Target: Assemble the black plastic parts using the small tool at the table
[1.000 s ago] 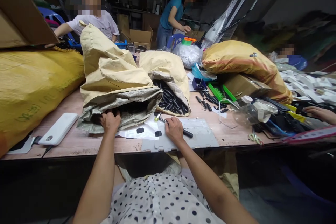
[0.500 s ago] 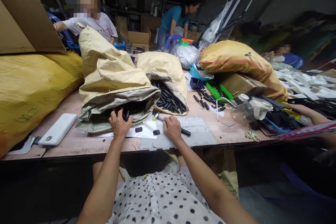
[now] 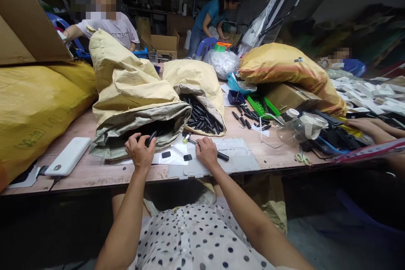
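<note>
At the mouth of the left paper sack (image 3: 133, 80), my left hand (image 3: 140, 150) pinches a slim black piece (image 3: 151, 138) between thumb and fingers. The sack's grey lining gapes open, and its inside is dark. My right hand (image 3: 207, 152) is closed around a small hammer (image 3: 223, 157) lying over a grey board (image 3: 242, 156); its head with a yellow-green face points left, and the black handle sticks out to the right. Two small dark pads (image 3: 166, 155) lie on white paper between my hands. A second sack (image 3: 193, 71) holds many slim, black, pointed pieces (image 3: 202, 116).
Right of the sacks are a green tray (image 3: 263, 107), loose black pieces (image 3: 245, 122), a clear plastic jug (image 3: 295, 128) and scissors (image 3: 303, 159). A white power bank (image 3: 68, 156) lies left. A co-worker's hand (image 3: 363, 126) reaches in from the right; other people work behind.
My left hand has drawn back slightly from the sack's mouth, bringing the black piece into clearer view. My right hand stays on the hammer. The view has shifted a little.
</note>
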Motion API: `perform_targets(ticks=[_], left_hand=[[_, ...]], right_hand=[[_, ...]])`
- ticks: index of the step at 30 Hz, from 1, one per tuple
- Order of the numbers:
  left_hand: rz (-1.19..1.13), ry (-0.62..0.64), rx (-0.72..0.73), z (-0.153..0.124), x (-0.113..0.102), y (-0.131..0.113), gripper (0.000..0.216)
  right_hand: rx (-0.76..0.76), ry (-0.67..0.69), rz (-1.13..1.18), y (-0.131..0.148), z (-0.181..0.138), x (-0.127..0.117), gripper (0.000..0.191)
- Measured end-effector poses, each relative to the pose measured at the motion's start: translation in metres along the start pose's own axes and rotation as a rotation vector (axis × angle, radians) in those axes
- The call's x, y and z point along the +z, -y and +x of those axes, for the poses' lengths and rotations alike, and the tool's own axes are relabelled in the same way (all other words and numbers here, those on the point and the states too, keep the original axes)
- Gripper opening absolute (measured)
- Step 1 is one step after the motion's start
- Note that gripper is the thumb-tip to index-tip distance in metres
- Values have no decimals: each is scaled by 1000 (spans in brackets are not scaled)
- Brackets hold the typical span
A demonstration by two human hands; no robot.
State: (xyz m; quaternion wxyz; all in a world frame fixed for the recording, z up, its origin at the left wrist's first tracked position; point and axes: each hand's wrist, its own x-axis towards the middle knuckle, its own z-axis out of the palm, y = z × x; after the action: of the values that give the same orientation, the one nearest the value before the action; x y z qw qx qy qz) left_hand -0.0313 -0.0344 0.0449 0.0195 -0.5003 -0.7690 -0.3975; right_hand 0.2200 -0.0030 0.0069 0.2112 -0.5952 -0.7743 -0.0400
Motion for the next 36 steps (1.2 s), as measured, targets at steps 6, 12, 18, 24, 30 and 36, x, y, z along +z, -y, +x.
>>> perform_targets(ticks=[6,12,18,24,30,36], left_hand=[[-158,373,386,-40,8,-3,16],[-130,524,420,-47,21,0,14],[-133,546,432,-44,18,1,13],[-140,560,454,-47,18,1,11],[-165,588,424,-46,20,4,15],[-173,591,405,-46,22,4,15]], right_hand=[[-1,20,-15,0,0,0,19],[-19,47,-15,-4,4,-1,23],[-8,14,135,1,-4,-18,35],[-90,1,379,13,-42,-37,42],[-143,15,390,19,-65,-45,44],[-151,76,327,18,-71,-44,43]])
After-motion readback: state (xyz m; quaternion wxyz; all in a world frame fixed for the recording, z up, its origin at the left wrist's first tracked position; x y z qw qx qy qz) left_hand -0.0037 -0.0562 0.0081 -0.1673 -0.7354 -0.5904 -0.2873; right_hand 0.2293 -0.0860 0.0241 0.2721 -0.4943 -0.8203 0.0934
